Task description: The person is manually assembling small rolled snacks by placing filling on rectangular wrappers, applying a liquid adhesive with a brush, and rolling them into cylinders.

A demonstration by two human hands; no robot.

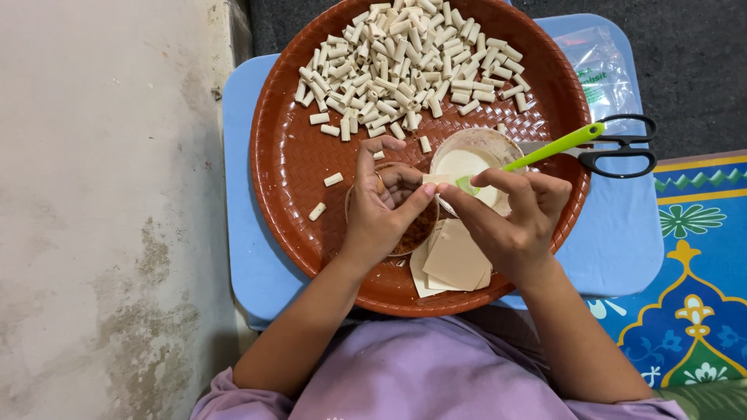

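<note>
Right hand (517,214) is pinched around a lime-green spatula (545,149), its tip dabbing the end of a small pale dough strip (437,180), while the left hand (385,210) grips that strip between thumb and fingertips, fingers curled over it. Both hands are closed on something, nothing loose in either. The strip hangs in the air between the hands, just over the rim of a small clear bowl of white paste (467,162).

Beneath the left hand sits a second small bowl with brown filling (416,229), mostly hidden by the palm. Under the right wrist lies a stack of square dough sheets (455,260). Beyond them, a big heap of finished little rolls (408,62) fills the far half of the round brown woven tray (288,163). Black-handled scissors (622,148) lie on the tray's edge, partly over the blue worktop (241,194), with a clear plastic bag (603,70) behind.

Risks, as I read it: the spatula handle sticks out towards the scissors, so a wide swing could knock them off the rim. Too much paste on the tip could smear the fingers and make the strip stick or tear. The left palm hovers close over the filling bowl; a dip of the wrist could tip it.
</note>
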